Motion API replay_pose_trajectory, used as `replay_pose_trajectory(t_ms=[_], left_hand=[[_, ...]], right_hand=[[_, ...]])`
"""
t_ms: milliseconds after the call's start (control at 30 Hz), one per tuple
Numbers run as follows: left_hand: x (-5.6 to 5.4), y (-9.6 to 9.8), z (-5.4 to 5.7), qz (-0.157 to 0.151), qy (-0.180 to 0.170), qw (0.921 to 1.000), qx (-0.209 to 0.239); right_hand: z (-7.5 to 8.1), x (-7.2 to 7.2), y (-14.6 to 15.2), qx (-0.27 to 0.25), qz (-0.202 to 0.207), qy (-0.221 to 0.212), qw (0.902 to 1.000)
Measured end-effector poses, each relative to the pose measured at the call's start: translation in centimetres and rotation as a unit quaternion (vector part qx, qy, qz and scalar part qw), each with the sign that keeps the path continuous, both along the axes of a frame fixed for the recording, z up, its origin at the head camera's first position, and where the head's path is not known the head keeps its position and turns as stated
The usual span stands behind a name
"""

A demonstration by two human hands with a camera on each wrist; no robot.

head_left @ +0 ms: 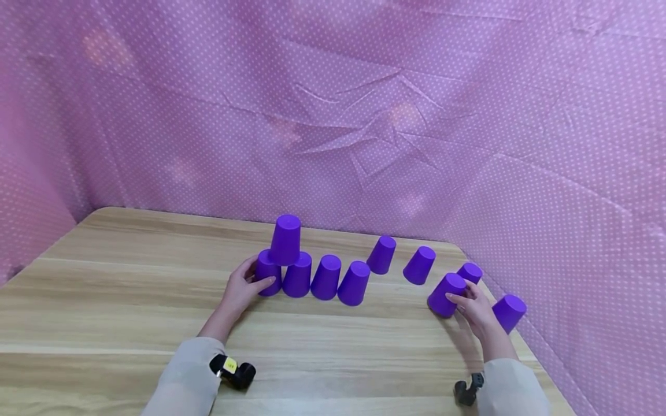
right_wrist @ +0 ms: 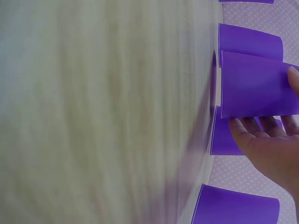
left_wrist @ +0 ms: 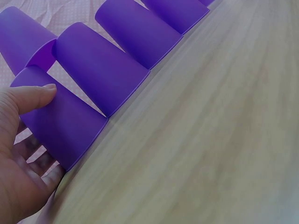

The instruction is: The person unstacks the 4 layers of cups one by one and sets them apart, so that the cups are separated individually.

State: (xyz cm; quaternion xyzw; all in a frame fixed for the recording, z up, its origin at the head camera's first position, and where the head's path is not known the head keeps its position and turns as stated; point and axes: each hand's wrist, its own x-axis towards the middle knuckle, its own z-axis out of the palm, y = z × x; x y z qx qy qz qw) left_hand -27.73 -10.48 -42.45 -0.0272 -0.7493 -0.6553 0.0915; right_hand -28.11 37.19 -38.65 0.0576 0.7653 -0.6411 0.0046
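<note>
My left hand is wrapped around the leftmost upside-down purple cup of a row, thumb in front and fingers behind. Bridging that cup and its neighbour is an upper cup, also mouth down. Two more cups, a middle one and an end one, continue the row rightward. On the right, my right hand grips another upside-down purple cup between thumb and fingers. In the right wrist view a gap and a shadow show between its rim and the table.
Behind stand two loose cups, one near the row's end and one farther right. Another cup sits partly hidden behind the held one, and one stands beside my right wrist. A pink dotted cloth hangs along the wooden table's back and sides.
</note>
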Motion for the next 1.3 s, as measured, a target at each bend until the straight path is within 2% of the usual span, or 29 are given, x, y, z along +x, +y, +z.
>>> replay_pose_trajectory(t_ms=[100, 300, 433, 600, 767, 1000, 1233, 1300], left_hand=[[0.1, 0.1, 0.0, 0.001, -0.004, 1.0, -0.002], [0.2, 0.1, 0.0, 0.0, -0.004, 1.0, -0.001], [0.3, 0.2, 0.0, -0.001, -0.003, 1.0, -0.001], [0.3, 0.1, 0.0, -0.001, -0.002, 1.0, -0.001], [0.4, 0.2, 0.0, 0.003, 0.001, 1.0, 0.003], [0.5, 0.2, 0.1, 0.006, 0.001, 1.0, 0.003], [0.5, 0.3, 0.1, 0.004, -0.003, 1.0, 0.0], [0.5, 0.3, 0.1, 0.005, -0.001, 1.0, 0.0]], right_hand=[[-0.4, -0.2, 0.2, -0.005, 0.0, -0.002, 1.0], [0.5, 0.4, -0.4, -0.015, -0.002, -0.012, 0.9998], [0.5, 0.5, -0.4, -0.013, -0.006, -0.017, 0.9998], [0.2, 0.4, -0.2, -0.005, -0.008, -0.006, 0.9999], [0.5, 0.5, -0.1, 0.005, 0.0, 0.0, 1.0], [2.2, 0.8, 0.1, 0.032, 0.03, 0.012, 0.999], [4.5, 0.5, 0.3, 0.097, 0.054, 0.043, 0.9929], [5.2, 0.3, 0.2, 0.101, 0.059, 0.051, 0.9918]])
